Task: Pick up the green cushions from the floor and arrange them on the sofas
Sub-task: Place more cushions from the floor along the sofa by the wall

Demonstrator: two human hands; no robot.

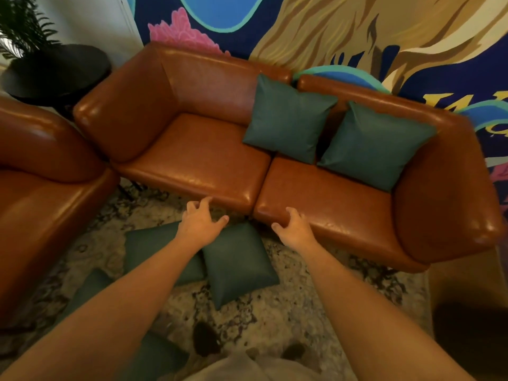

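Two green cushions lean against the back of the brown leather sofa [192, 155]: one [288, 119] near the middle, one [376, 144] on the right seat. Several green cushions lie on the patterned rug: one [239, 265] just in front of the sofa, another [154, 243] partly under my left forearm, a third [90, 290] lower left, and one [156, 358] near my body. My left hand [200, 224] hovers above the nearest floor cushion with fingers loosely spread, holding nothing. My right hand [294, 229] hangs empty by the sofa's front edge, fingers relaxed.
A second brown leather sofa [41, 202] stands at the left. A dark round side table [57, 70] with a plant [22, 26] sits in the back left corner. A painted mural covers the wall behind. A wooden object [467, 312] stands at the lower right.
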